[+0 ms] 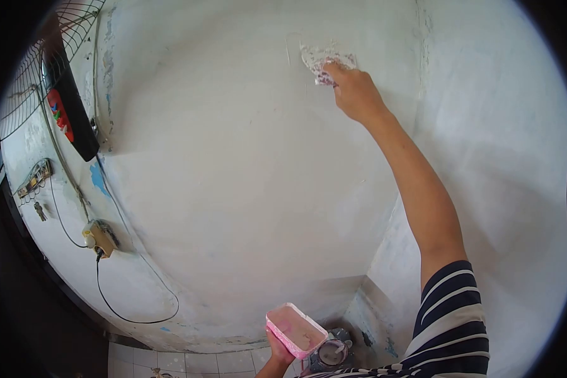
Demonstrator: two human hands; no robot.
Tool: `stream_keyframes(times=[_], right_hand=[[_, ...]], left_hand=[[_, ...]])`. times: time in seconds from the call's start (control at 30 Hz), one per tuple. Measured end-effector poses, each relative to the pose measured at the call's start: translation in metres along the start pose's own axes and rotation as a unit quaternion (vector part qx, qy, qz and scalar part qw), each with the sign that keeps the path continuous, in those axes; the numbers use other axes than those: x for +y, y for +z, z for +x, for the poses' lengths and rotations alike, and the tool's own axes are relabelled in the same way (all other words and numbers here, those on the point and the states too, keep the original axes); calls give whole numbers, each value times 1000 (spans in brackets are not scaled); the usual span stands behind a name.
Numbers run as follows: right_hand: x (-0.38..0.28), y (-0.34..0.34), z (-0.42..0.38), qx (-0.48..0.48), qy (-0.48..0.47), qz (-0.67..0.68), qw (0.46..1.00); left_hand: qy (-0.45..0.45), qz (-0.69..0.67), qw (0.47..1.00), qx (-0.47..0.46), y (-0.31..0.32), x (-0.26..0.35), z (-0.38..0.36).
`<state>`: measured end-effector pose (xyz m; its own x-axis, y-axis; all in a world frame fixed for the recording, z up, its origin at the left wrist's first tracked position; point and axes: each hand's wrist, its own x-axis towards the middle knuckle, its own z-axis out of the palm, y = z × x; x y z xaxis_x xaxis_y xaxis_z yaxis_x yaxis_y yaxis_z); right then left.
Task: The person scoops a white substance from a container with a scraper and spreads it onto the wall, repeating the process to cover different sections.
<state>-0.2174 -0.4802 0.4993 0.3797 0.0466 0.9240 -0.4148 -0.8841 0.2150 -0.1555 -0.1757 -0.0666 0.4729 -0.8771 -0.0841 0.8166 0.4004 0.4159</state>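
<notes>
High on the pale wall (246, 157), my right hand (359, 94) is closed around a scraper (326, 62) smeared with white putty. Its blade lies against the wall, and thin putty marks show just left of it. Low in the view, my left hand (279, 348) grips a pink rectangular plastic tub (296, 329) from its left side. The tub is tilted toward me, with whitish paste smeared over its pink inside. Part of the left hand is hidden behind the tub.
On the left wall hang a black and red fan-like unit (75, 123) with a wire guard, a socket box (99, 238) with a looping cable, and a key rack (36, 178). A grey machine (334, 353) stands below the tub, above floor tiles (201, 363). A wall corner lies right.
</notes>
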Motion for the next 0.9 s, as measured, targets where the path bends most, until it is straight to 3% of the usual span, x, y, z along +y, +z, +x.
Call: stream_keyframes(times=[0.17,0.3,0.4,0.47,0.5,0.57,0.7,0.8,0.9], right_hand=[[-6,16,-64,-23,-33,26,999],[3,-18,-47,0,-30,21,999],[7,-39,-7,54,-1,16,998],[21,-20,14,199,-106,-49,973],[18,-10,13,199,-104,-49,973],[12,9,11,72,-5,-33,997],[1,30,-14,64,-4,-13,998],[-11,39,-57,2,-2,26,1000],[-23,59,-111,11,-72,62,995]], left_hand=[[-26,6,1000,-4,4,-6,3],[-23,26,999,-31,18,-4,7],[-29,13,999,-32,18,-3,11],[-30,8,999,-37,13,-3,10],[-31,5,999,-42,9,-2,10],[-26,7,999,-40,3,-2,10],[-14,11,1000,-16,-10,-3,14],[-17,33,999,-2,1,1,13],[-37,6,999,-17,0,-4,15]])
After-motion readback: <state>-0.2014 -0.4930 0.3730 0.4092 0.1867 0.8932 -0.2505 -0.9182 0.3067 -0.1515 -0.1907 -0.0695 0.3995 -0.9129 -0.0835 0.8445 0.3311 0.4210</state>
